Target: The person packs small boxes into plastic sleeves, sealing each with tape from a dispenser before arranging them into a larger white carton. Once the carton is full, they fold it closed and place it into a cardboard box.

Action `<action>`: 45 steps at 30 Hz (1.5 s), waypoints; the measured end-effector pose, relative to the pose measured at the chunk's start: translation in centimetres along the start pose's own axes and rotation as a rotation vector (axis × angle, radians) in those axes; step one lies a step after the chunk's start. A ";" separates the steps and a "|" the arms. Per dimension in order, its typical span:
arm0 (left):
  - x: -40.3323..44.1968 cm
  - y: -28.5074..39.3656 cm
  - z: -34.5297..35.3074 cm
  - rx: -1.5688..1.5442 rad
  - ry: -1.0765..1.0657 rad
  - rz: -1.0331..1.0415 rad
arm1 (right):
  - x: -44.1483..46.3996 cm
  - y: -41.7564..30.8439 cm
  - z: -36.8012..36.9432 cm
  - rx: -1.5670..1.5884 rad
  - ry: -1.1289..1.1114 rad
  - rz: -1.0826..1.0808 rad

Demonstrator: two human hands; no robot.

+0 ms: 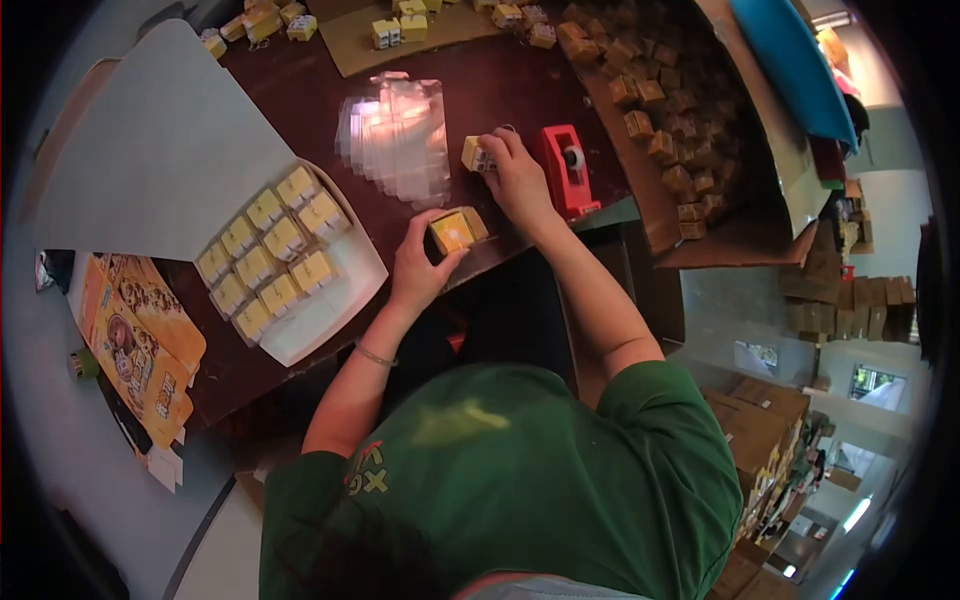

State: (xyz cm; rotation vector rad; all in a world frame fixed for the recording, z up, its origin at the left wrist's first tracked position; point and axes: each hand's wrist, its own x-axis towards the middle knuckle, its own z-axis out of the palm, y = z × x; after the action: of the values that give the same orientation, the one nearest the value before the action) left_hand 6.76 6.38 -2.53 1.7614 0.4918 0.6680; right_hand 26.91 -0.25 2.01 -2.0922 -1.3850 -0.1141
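Note:
My left hand is closed around a small yellow box near the table's front edge. A flap at the right end of that box appears to stand open. Just up and to the right, my right hand grips a small yellow-and-white block, its fingers bent over the top. Part of the block is hidden under those fingers. Left of my right hand lies a fanned stack of clear plastic sleeves. A red tape dispenser stands close by on the right.
A white carton with rows of small yellow boxes lies at left, its lid raised. Orange printed sheets are beside it. A large cardboard box of many small boxes stands right. Yellow blocks sit on cardboard at the back.

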 end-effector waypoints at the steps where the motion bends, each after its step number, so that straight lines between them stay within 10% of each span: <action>1: -0.1 -0.1 0.0 0.011 0.000 0.009 | -1.7 0.3 0.4 -0.008 0.014 -0.049; 15: 0.1 -0.4 -0.4 0.012 -0.084 0.066 | -2.6 1.3 0.6 0.244 -0.114 -0.037; 18: 0.1 -0.4 -0.6 -0.001 -0.108 0.070 | -0.5 -1.2 -3.2 1.004 -0.263 0.387; 22: 0.1 -0.6 -0.9 -0.099 -0.188 0.006 | -1.2 -6.0 -7.5 0.838 -0.602 0.089; 24: 0.2 -1.5 -0.7 -0.048 -0.233 0.071 | -3.1 -6.9 -6.6 0.275 -0.431 -0.142; 30: 0.2 -0.7 -0.8 0.040 -0.241 0.113 | -5.1 -5.9 -5.3 0.543 -0.324 -0.087; 37: 0.1 0.5 -0.8 -0.001 -0.257 0.001 | -6.5 -3.6 -3.1 1.091 -0.354 0.536; 45: 1.4 2.4 -0.3 -0.577 -0.269 -0.290 | -6.2 -4.5 -1.2 0.758 -0.030 0.313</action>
State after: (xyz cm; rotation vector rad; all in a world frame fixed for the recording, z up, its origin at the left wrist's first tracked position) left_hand 7.65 6.80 0.10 1.1793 0.3176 0.3147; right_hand 20.54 -4.73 2.56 -1.6224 -0.8915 0.4972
